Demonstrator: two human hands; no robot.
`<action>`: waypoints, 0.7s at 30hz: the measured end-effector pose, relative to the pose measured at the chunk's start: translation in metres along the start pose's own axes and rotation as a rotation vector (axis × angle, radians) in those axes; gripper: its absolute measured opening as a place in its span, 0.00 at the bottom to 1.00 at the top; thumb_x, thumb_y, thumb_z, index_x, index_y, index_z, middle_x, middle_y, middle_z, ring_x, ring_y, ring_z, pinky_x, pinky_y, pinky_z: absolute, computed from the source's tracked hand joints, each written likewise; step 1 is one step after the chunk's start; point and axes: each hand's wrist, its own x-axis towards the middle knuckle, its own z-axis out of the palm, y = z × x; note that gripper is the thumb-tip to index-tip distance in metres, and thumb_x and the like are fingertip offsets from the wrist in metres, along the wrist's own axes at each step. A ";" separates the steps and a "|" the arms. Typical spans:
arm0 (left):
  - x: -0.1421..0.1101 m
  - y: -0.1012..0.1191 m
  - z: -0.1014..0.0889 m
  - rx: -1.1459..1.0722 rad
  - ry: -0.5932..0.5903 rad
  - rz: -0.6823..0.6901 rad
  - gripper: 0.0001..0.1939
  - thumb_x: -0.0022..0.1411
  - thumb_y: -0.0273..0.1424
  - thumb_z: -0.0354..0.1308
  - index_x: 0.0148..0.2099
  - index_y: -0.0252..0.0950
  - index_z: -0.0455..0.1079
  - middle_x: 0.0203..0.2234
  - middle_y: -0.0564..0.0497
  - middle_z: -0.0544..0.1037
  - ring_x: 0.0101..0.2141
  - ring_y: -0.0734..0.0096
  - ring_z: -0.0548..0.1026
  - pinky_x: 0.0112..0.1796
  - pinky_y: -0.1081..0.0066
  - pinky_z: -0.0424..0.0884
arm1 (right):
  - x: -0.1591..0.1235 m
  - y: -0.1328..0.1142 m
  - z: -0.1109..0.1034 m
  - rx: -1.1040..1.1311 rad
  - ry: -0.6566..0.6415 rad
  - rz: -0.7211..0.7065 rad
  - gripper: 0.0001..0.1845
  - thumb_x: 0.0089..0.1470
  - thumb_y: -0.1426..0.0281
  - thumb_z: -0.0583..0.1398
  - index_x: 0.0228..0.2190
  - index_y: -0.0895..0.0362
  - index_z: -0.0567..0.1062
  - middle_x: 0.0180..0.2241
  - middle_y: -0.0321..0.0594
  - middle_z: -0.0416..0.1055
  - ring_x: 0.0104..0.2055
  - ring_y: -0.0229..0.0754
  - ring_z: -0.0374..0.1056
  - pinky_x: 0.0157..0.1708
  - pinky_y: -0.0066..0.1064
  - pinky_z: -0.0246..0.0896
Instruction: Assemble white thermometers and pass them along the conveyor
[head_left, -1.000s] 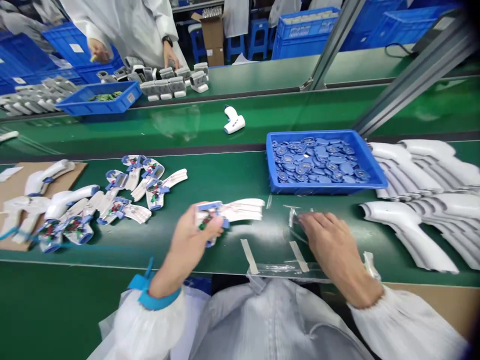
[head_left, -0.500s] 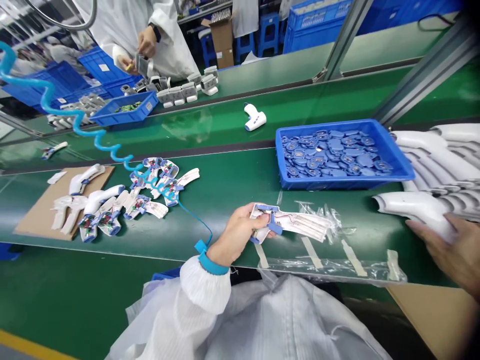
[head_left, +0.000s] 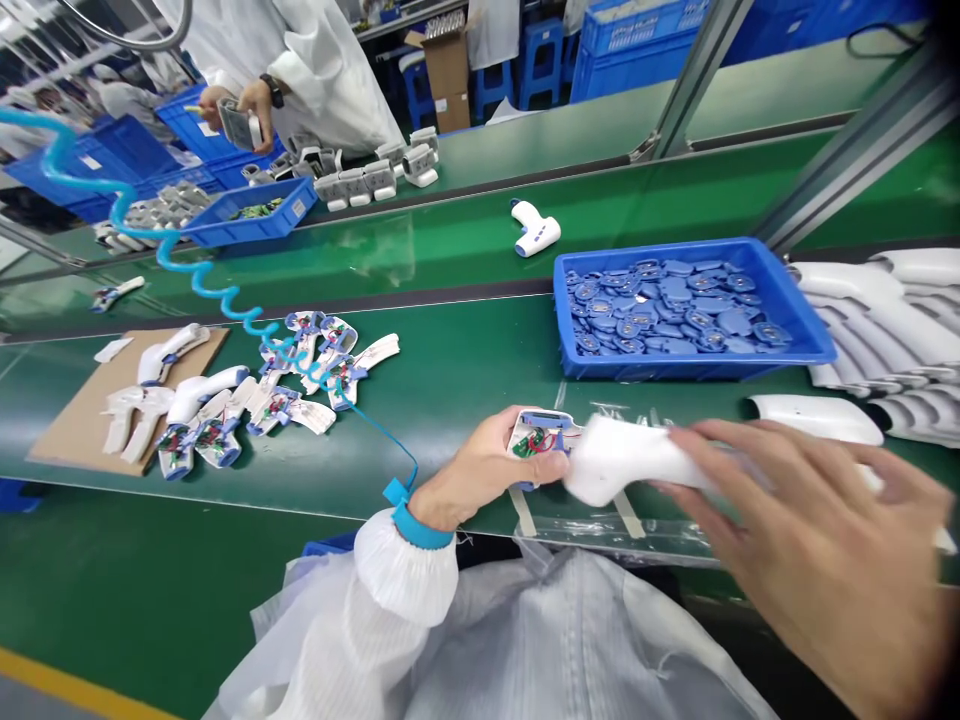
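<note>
My left hand (head_left: 491,462), with a blue strap at the wrist, grips an opened thermometer-gun half shell (head_left: 534,440). Blue parts, wires and a green board show inside it. My right hand (head_left: 810,520) is closed on a white shell half (head_left: 630,458), blurred by motion, its outer face toward me. The wide end of that white shell overlaps the handle of the opened half from my view; whether they touch I cannot tell. Right of the hands, more white shell halves (head_left: 885,320) lie stacked, with one single shell (head_left: 817,415) in front.
A blue tray (head_left: 694,370) holds many blue caps. At left are opened gun halves (head_left: 281,405) and a cardboard sheet (head_left: 71,425). A coiled blue cord (head_left: 217,292) runs to my wrist. One white gun (head_left: 536,230) lies on the green belt. Across it, a co-worker (head_left: 330,80) handles a grey part.
My right hand has lifted a white shell from the right and brought it over to my left hand. The gun on the belt has shifted right. The co-worker's hands have moved left.
</note>
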 end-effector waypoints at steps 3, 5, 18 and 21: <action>0.000 -0.006 0.001 0.113 0.056 0.035 0.35 0.50 0.45 0.78 0.54 0.33 0.74 0.43 0.45 0.79 0.41 0.65 0.76 0.41 0.70 0.70 | 0.025 -0.036 0.010 -0.059 0.015 -0.162 0.14 0.67 0.70 0.61 0.53 0.52 0.76 0.50 0.44 0.81 0.49 0.56 0.76 0.49 0.52 0.59; 0.000 -0.011 0.001 0.222 0.114 0.077 0.28 0.57 0.46 0.74 0.51 0.33 0.75 0.41 0.46 0.79 0.40 0.66 0.75 0.40 0.69 0.70 | 0.034 -0.046 0.022 -0.013 -0.024 -0.194 0.15 0.67 0.67 0.62 0.53 0.57 0.76 0.50 0.47 0.81 0.49 0.56 0.77 0.50 0.51 0.62; -0.013 -0.001 -0.008 0.628 0.142 0.302 0.25 0.59 0.41 0.73 0.55 0.37 0.74 0.45 0.48 0.82 0.41 0.63 0.77 0.43 0.66 0.72 | 0.061 -0.045 0.034 1.030 -0.528 0.365 0.25 0.64 0.48 0.59 0.53 0.49 0.78 0.49 0.45 0.78 0.48 0.50 0.76 0.47 0.40 0.74; -0.017 -0.001 -0.011 0.643 0.190 0.266 0.25 0.59 0.46 0.71 0.51 0.36 0.75 0.39 0.49 0.81 0.37 0.63 0.76 0.38 0.66 0.70 | 0.063 -0.060 0.038 0.963 -0.441 0.335 0.20 0.63 0.49 0.60 0.45 0.50 0.80 0.41 0.43 0.78 0.40 0.47 0.74 0.39 0.39 0.72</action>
